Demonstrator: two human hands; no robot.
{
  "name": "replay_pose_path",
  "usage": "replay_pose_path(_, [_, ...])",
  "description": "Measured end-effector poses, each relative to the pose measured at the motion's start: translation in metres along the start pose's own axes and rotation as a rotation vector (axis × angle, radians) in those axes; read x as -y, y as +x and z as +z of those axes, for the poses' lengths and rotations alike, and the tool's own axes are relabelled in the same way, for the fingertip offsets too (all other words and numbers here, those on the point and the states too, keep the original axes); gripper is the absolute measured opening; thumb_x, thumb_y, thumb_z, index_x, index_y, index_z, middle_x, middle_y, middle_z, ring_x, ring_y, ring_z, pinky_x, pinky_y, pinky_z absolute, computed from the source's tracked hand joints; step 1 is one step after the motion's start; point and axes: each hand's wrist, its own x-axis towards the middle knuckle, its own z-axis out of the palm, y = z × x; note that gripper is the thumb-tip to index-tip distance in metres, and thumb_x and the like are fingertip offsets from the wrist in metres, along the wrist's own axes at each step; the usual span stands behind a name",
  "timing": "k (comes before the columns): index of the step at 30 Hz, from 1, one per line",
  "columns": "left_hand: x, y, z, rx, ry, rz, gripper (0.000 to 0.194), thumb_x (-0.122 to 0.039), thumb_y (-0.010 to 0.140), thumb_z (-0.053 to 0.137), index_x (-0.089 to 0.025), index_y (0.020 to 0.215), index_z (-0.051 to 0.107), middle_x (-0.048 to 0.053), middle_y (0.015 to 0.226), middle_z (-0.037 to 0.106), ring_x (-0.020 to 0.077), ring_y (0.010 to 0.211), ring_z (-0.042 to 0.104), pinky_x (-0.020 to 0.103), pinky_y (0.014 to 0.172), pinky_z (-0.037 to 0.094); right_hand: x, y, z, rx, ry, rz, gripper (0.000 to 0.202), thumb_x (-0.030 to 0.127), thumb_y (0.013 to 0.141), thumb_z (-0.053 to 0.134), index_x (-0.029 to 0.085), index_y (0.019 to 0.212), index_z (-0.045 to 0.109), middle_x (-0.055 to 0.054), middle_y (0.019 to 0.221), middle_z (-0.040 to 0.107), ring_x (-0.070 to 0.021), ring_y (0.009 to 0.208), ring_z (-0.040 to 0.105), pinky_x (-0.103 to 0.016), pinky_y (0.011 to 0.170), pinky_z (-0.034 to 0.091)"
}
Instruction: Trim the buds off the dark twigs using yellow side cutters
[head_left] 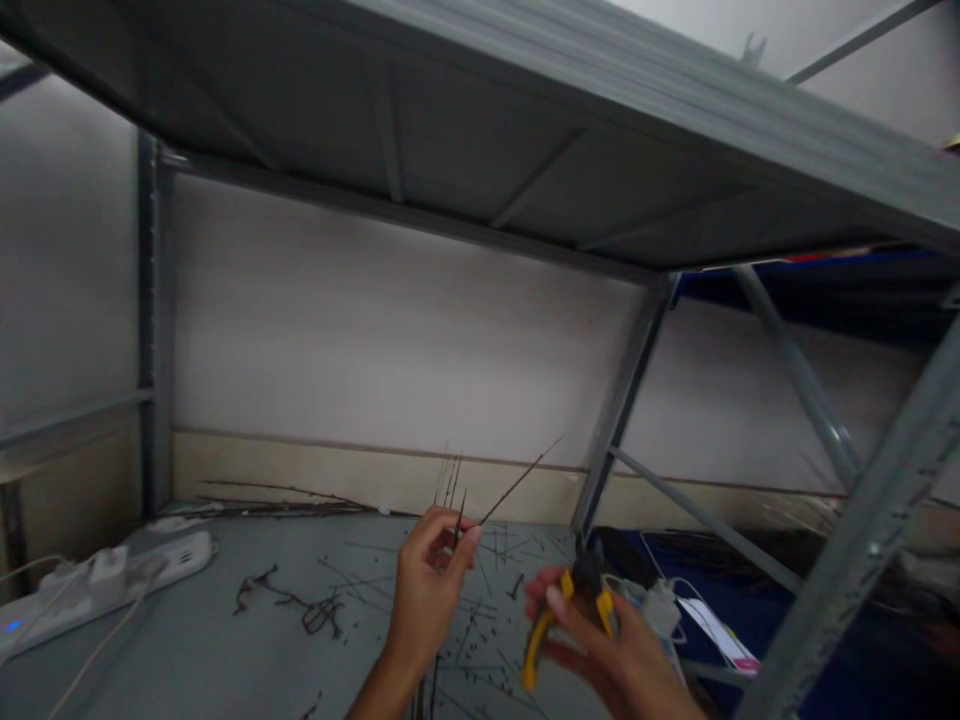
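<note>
My left hand is closed around several thin dark twigs. One of these slants up to the right past my fingertips, while others point upward and their lower ends show below the hand. My right hand grips a pair of pliers with yellow handles and a dark head. The pliers' head points up and stands apart from the twigs. Motion blurs the right hand, and I cannot tell how far the jaws are apart.
On the grey shelf surface lie scattered twig bits, a branched twig piece and long twigs along the back. A white power strip sits at left. A metal shelf hangs overhead; a slanted post stands right.
</note>
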Motion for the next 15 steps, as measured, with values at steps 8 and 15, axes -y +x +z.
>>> replay_pose_path(8, [-0.011, -0.013, 0.002, 0.051, 0.128, 0.017, 0.020, -0.039, 0.088, 0.069, -0.019, 0.082, 0.070, 0.005, 0.081, 0.068, 0.0190, 0.074, 0.064, 0.024, 0.064, 0.050, 0.071, 0.065, -0.008, -0.193, -0.168, -0.386, 0.042, 0.051, 0.072, 0.081, 0.019, 0.094, 0.065, -0.008, 0.094, 0.071, -0.0269, 0.090, 0.069, -0.041, 0.081, 0.059])
replay_pose_path(15, [-0.019, 0.003, 0.012, 0.076, -0.154, -0.104, 0.027, -0.040, 0.082, 0.076, -0.015, 0.091, 0.073, 0.005, 0.075, 0.070, 0.0154, 0.059, 0.062, 0.022, 0.051, 0.047, 0.074, 0.058, 0.004, -0.138, -0.316, -0.440, 0.035, 0.050, 0.077, 0.076, 0.019, 0.089, 0.065, -0.008, 0.091, 0.072, -0.0267, 0.088, 0.070, -0.038, 0.078, 0.057])
